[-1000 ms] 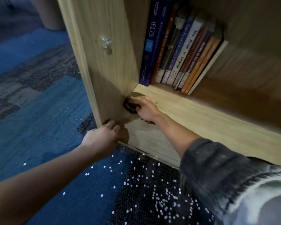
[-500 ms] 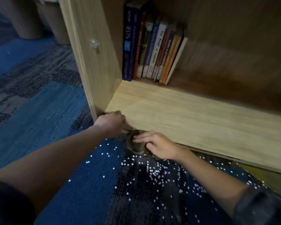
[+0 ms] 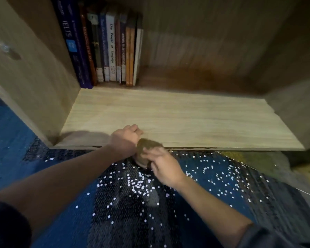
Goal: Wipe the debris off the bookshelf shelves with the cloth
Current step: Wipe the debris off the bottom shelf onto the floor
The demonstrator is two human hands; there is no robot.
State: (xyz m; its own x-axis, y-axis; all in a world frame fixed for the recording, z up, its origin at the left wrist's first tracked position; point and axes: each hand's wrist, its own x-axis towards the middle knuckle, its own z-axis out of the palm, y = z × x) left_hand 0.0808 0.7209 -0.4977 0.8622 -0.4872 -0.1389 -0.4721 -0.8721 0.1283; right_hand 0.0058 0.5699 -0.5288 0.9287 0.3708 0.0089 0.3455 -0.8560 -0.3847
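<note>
The right hand (image 3: 164,166) clutches the cloth (image 3: 148,146) at the shelf (image 3: 186,122) edge; the left hand (image 3: 126,138) is beside it, grip unclear.

- Your right hand (image 3: 164,167) grips the brownish cloth (image 3: 148,146) at the near edge of the shelf (image 3: 186,119).
- Your left hand (image 3: 125,138) rests just left of it, fingers curled.
- Books (image 3: 111,49) stand far left.
- White debris (image 3: 138,187) dots the near carpet (image 3: 11,136).

blue carpet (image 3: 11,133), dark patterned patch (image 3: 125,221) in middle (grey-black weave); dim indoor light, soft shadows.
</note>
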